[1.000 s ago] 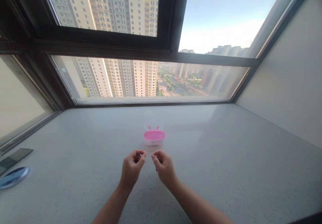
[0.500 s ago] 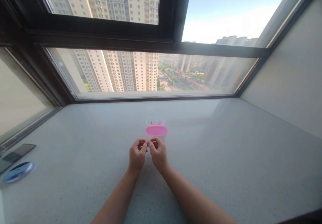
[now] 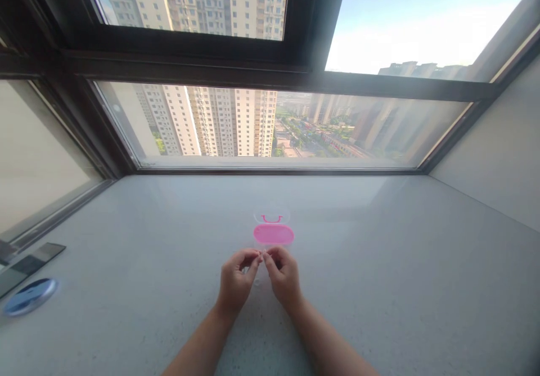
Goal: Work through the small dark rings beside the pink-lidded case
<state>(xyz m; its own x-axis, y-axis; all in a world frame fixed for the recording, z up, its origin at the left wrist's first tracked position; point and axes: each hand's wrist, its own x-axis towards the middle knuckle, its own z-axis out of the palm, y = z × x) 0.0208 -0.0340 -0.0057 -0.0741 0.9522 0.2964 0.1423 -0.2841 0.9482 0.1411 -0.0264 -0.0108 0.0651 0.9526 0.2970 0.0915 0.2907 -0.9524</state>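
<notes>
My left hand [image 3: 237, 279] and my right hand [image 3: 283, 274] meet at the fingertips above the pale speckled sill. Both are closed in a pinch, thumbs against forefingers. Whatever sits between the fingertips is too small to name. Just beyond the hands stands a clear plastic box with a pink oval tray [image 3: 273, 234] in its top. Behind it lies a transparent lid with a pink handle [image 3: 271, 218]. The lower part of the box is hidden by my hands. A small clear piece [image 3: 257, 282] shows on the sill between my wrists; its kind is unclear.
At the far left lie a round blue object with a shiny top [image 3: 30, 296] and a dark flat glossy panel [image 3: 31, 266]. A dark window frame [image 3: 189, 69] borders the back of the sill [image 3: 400, 274]. A white wall [image 3: 502, 151] rises on the right.
The view has shifted, so the box and hands appear lower and slightly to the right. My fingertips stay pinched together in front of the pink tray.
</notes>
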